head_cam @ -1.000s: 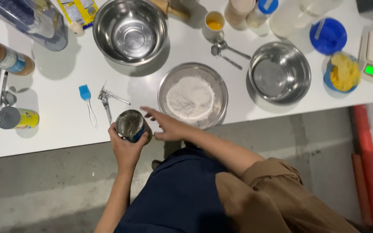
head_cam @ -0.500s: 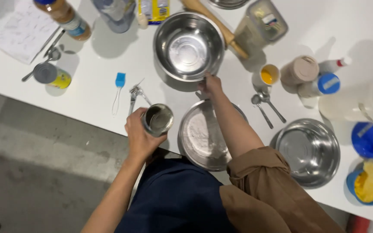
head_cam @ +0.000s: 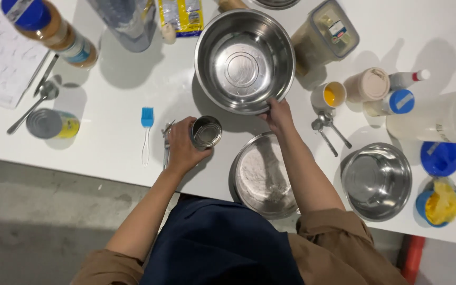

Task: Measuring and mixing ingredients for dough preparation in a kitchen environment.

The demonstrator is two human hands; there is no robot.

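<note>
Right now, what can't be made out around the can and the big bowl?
- Head view: open can contents, too dark and small to tell.
- Left hand fingers, wrapped behind the can.
- Right hand fingertips, hidden by the large steel bowl rim.
- Flour bowl, partly covered by the right forearm.

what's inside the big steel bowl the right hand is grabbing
Nothing shows inside the large steel bowl: its bare shiny bottom is in view. The right hand grips its near rim, hiding only that bit of edge.
</note>
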